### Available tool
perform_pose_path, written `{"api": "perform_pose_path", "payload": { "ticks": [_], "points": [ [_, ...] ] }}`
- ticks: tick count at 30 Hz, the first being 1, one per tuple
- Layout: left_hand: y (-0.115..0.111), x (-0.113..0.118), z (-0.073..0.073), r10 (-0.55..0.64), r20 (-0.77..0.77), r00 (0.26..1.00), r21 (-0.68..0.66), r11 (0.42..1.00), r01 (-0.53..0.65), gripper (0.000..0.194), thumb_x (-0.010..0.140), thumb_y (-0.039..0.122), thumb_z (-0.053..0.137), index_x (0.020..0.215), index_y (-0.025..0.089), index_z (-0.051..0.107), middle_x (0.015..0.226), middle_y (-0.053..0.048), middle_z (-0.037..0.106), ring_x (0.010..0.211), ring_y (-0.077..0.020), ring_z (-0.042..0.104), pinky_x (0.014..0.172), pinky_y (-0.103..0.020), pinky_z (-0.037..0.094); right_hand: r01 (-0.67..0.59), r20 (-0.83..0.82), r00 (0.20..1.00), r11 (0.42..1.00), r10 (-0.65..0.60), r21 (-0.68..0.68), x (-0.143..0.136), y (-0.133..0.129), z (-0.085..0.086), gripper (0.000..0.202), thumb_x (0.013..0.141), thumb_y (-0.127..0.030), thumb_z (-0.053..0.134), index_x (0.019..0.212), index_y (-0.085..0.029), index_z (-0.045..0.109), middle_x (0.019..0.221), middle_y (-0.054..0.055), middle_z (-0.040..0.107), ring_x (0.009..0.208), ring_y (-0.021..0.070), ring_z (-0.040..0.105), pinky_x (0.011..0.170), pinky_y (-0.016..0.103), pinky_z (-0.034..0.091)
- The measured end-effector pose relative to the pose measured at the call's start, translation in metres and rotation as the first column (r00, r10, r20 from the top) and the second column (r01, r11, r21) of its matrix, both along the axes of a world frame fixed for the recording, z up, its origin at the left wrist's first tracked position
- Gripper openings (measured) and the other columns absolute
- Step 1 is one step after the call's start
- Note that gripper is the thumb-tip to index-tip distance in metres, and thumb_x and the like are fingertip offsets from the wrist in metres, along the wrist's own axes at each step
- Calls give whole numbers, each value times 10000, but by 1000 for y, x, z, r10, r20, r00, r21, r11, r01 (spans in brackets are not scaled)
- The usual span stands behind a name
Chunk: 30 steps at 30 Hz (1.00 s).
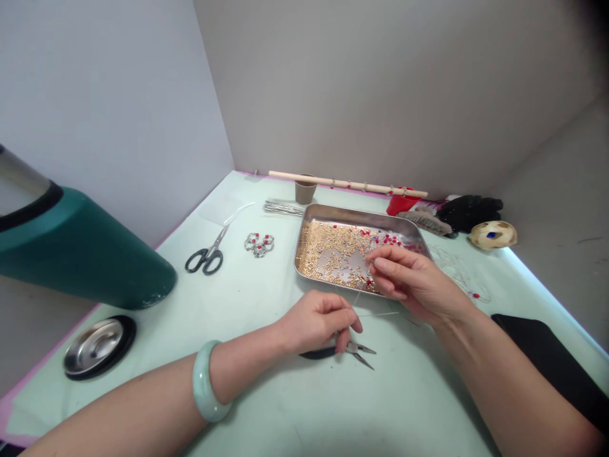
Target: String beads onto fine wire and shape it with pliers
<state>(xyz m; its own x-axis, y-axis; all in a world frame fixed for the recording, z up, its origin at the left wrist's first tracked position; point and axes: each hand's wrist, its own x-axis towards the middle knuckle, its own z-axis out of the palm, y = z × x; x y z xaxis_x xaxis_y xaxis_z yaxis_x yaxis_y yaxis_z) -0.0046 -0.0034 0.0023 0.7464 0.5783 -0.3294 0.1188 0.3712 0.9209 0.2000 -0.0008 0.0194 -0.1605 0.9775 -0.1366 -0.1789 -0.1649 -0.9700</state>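
My left hand (323,320), with a pale green bangle (209,381) on its wrist, has its fingers curled closed on a thin wire (380,314). Fine ends of this wire stick out to the right and up towards the tray. Partly hidden beneath that hand, pliers (358,350) lie with their jaws apart. My right hand (404,276) is pinched closed over the near right part of a metal tray (299,270); whatever sits between its fingertips is too small to make out. Gold beads (316,247) and red beads (390,240) lie loose in the tray.
Black-handled scissors (207,257) and a beaded wire piece (259,244) lie left of the tray. A large green bottle (95,247) and its lid (98,346) occupy the left. Behind are a wooden stick (295,176), a brown cup (305,192) and a red cup (402,203). A black flat object (542,349) lies right.
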Motion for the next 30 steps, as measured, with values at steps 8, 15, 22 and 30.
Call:
{"api": "perform_pose_path", "payload": {
  "ticks": [8,15,22,30],
  "points": [
    [1,-1,-2,-7,-18,1000,46,999,8,206,829,307,543,776,124,622,474,38,541,389,-43,356,438,-195,275,-21,4,1000,1000,21,-3,1,-1,2,137,804,-330,687,833,-197,667,645,-14,506,482,55,371,394,206,152],
    [0,-2,-1,-7,-13,1000,59,998,8,216,836,314,546,777,125,634,481,35,538,427,-57,405,489,-203,341,-25,16,1000,1000,25,5,1,-1,3,174,791,-362,697,793,-197,643,612,-27,468,482,64,356,402,220,134],
    [0,-2,-1,-9,9,1000,40,999,9,218,842,318,545,785,126,633,482,35,537,427,-56,413,497,-201,347,-48,29,998,998,47,27,2,-1,1,146,801,-343,685,828,-202,659,560,-41,446,479,68,360,402,214,149],
    [0,0,-1,21,30,999,133,991,-25,216,869,297,516,824,119,631,507,37,540,454,-67,458,548,-215,398,-59,85,995,998,57,21,1,-3,3,169,766,-357,713,840,-205,724,553,-34,476,489,63,379,426,215,186]
  ]
}}
